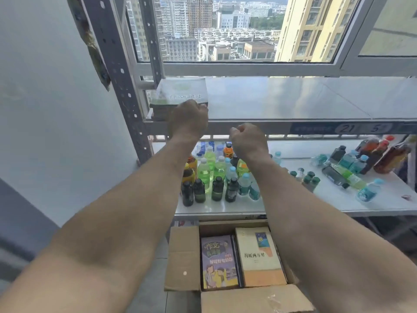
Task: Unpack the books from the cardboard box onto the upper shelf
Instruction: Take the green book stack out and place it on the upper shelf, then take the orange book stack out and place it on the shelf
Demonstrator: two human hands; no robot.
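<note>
The left hand was raised to the front edge of the grey metal upper shelf, its fingers curled against the near edge of a small stack of green-and-white paperback books lying flat at the shelf's left end, beside the perforated grey steel upright. Whether the fingers gripped the stack or only pressed on it could not be told. The right hand hung just below the shelf edge, fingers loosely curled and holding nothing.

The open brown cardboard box stood on the floor below. Two books lay flat in it, side by side: a purple illustrated paperback on the left and a cream-and-orange paperback on the right.

On the white lower shelf, assorted plastic drink bottles stood in a cluster; others lay further right.
</note>
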